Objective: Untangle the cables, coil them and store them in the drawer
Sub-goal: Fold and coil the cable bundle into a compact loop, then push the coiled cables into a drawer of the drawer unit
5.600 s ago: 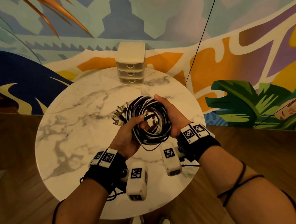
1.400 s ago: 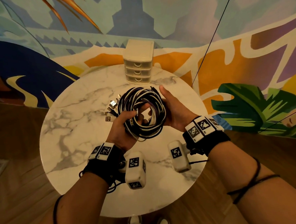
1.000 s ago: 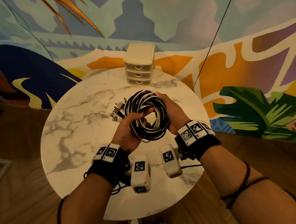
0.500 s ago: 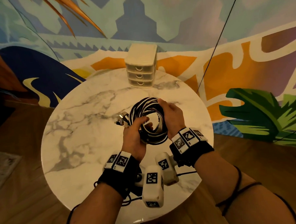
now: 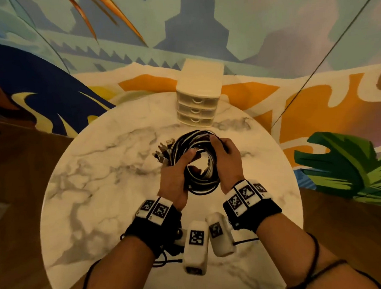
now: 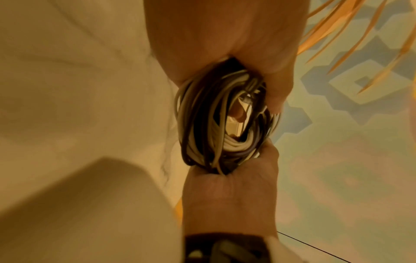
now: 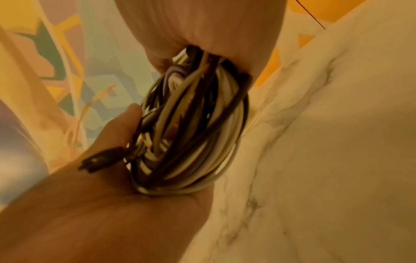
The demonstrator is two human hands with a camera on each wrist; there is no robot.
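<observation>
Cables (image 5: pixel 195 164) coiled in one black-and-white bundle, held in both hands above the middle of the table (image 5: pixel 95 193).
The left hand (image 5: pixel 173 178) grips the coil's left side, the right hand (image 5: pixel 227 162) curls round its right side. Plugs (image 5: pixel 163 152) stick out at the upper left. The drawers (image 5: pixel 197 102) stand shut at the table's far edge.
</observation>
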